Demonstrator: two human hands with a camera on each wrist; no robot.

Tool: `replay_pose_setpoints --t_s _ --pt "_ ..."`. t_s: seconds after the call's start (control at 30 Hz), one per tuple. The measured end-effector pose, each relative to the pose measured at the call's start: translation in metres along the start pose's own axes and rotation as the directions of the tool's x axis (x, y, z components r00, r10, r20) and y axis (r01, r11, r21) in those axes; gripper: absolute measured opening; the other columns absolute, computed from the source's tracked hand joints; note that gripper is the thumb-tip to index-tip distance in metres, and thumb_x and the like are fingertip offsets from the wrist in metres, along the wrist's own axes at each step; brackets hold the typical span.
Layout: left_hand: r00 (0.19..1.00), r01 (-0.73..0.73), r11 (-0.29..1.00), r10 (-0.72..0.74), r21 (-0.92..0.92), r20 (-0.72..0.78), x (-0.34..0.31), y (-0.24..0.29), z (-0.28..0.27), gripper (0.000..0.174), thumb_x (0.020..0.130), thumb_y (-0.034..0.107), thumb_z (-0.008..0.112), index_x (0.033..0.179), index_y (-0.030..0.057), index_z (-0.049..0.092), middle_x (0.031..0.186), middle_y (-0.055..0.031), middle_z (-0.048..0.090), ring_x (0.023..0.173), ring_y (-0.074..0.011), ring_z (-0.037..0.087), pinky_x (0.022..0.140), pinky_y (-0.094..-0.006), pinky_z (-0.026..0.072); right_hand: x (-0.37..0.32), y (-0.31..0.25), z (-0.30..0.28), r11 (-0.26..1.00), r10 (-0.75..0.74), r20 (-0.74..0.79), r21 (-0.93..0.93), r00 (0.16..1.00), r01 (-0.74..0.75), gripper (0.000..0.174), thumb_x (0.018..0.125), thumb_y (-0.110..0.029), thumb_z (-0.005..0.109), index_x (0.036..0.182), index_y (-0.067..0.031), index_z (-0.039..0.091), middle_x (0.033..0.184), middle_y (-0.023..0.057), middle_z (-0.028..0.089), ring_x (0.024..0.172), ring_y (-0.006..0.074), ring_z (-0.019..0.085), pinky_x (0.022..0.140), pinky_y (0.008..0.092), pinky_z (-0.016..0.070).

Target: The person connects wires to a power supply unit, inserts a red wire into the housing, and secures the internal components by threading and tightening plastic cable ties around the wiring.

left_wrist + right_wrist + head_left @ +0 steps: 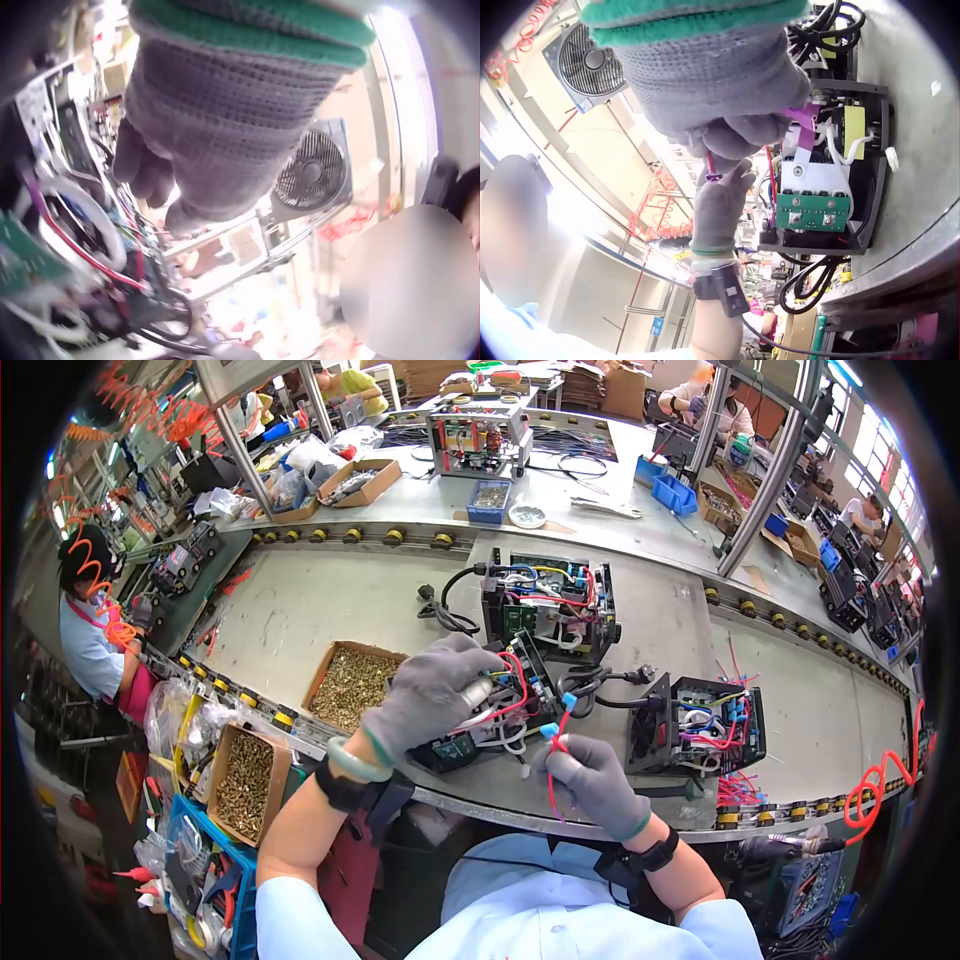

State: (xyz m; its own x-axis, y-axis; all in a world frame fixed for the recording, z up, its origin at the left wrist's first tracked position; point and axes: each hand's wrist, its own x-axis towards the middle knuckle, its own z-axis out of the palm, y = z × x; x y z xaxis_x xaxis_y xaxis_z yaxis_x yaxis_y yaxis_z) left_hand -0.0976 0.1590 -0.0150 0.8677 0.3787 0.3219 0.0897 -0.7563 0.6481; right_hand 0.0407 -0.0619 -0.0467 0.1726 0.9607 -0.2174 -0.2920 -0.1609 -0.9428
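Note:
My right hand point(595, 785), in a grey knitted glove, pinches a short red wire point(557, 790) with blue connectors point(550, 730) at its upper part. The gloved left hand point(430, 695) reaches over the nearest open black unit point(450, 753), its fingertips right at the red wires point(522, 675); I cannot tell whether it holds one. In the right wrist view, that unit shows a green circuit board point(814, 211) with screws and white wires. A second open unit point(550, 605) stands just beyond, and a third point(700, 728) sits to the right of my right hand.
A cardboard box of small brass-coloured parts point(350, 685) stands left of my left hand, another box point(245, 785) below it. Black power cords point(590, 685) lie between the units. Loose red wires point(740, 790) lie near the front edge. Roller rails point(395, 537) border the line.

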Motion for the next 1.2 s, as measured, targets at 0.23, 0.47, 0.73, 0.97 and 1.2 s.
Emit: replay_pose_setpoints --t_s 0.23,0.47,0.73,0.97,1.2 --pt "0.991 -0.136 0.922 0.133 0.364 0.034 -0.003 -0.004 0.017 0.008 0.078 0.013 0.073 0.086 0.0107 0.072 0.085 -0.0075 0.066 0.086 -0.0303 0.065 0.076 -0.0411 0.0527 0.022 -0.025 0.009 0.995 0.016 -0.113 0.096 0.993 -0.005 0.019 0.099 -0.019 0.056 0.108 -0.0037 0.064 0.080 0.0006 0.062 0.061 0.0037 0.051 0.054 0.0204 0.0397" --pt "0.936 -0.150 0.943 0.039 0.296 0.351 0.003 -0.014 0.000 0.013 0.081 0.011 0.070 0.094 0.0110 0.073 0.084 -0.0090 0.065 0.085 -0.0287 0.066 0.076 -0.0389 0.0539 0.070 0.026 0.026 0.947 -0.281 -0.255 -0.230 0.925 0.224 0.024 0.098 -0.013 0.056 0.117 0.0000 0.064 0.076 -0.0002 0.061 0.066 0.0064 0.053 0.062 0.0243 0.0453" --pt "0.992 -0.035 0.963 0.001 0.266 0.127 0.027 0.001 0.013 0.018 0.082 0.013 0.071 0.101 0.0103 0.072 0.095 -0.0103 0.064 0.086 -0.0307 0.066 0.077 -0.0387 0.0540 0.064 0.037 0.012 0.997 -0.078 -0.189 -0.005 0.979 0.078 0.032 0.098 -0.016 0.054 0.124 0.0008 0.063 0.077 -0.0007 0.060 0.067 0.0058 0.052 0.060 0.0240 0.0432" --pt "0.992 -0.122 0.967 0.123 0.225 0.010 0.019 -0.008 0.006 0.009 0.084 0.011 0.070 0.092 0.0066 0.066 0.087 -0.0117 0.065 0.082 -0.0305 0.066 0.072 -0.0397 0.0534 0.052 0.018 0.016 0.993 -0.117 -0.158 0.017 0.980 0.121 0.030 0.098 -0.017 0.055 0.122 0.0007 0.063 0.078 -0.0001 0.059 0.068 0.0064 0.051 0.061 0.0236 0.0423" --pt "0.836 0.500 0.848 -0.419 0.175 -0.355 0.007 -0.091 -0.033 0.016 0.088 0.014 0.068 0.101 0.0037 0.066 0.089 -0.0160 0.071 0.082 -0.0282 0.070 0.072 -0.0363 0.0547 0.055 -0.002 0.030 0.983 0.052 -0.047 0.179 0.998 -0.043 0.033 0.100 -0.017 0.050 0.126 0.0022 0.058 0.073 -0.0006 0.056 0.054 0.0033 0.045 0.047 0.0195 0.0377"
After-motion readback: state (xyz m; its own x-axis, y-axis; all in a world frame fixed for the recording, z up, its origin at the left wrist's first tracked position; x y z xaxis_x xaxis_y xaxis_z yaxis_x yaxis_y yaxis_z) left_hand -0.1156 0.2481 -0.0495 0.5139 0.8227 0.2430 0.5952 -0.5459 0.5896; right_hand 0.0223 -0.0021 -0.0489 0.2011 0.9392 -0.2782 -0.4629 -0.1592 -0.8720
